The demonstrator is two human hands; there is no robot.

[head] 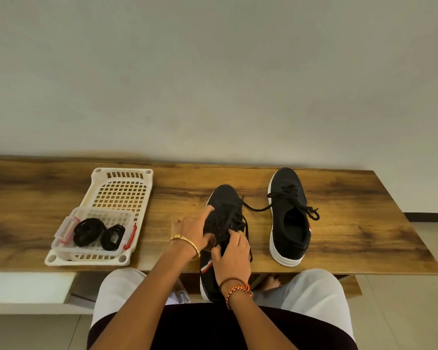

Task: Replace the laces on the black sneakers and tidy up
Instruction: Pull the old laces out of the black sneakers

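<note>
This looks like a room in a home. A low wood-grain tabletop (352, 223) stands against a plain pale wall (213, 72), with a dark skirting strip (427, 216) at the wall's foot on the right and light floor tiles (415, 286) below. On the tabletop sit household things: a white plastic basket (127, 178) holding a small clear tub (68, 248), and a pair of sneakers (288, 223). A white shelf (23, 286) shows under the tabletop on the left.

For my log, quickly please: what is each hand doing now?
Left hand: closed on the side of the near sneaker.
Right hand: fingers pinched at the lace of that same sneaker.
</note>
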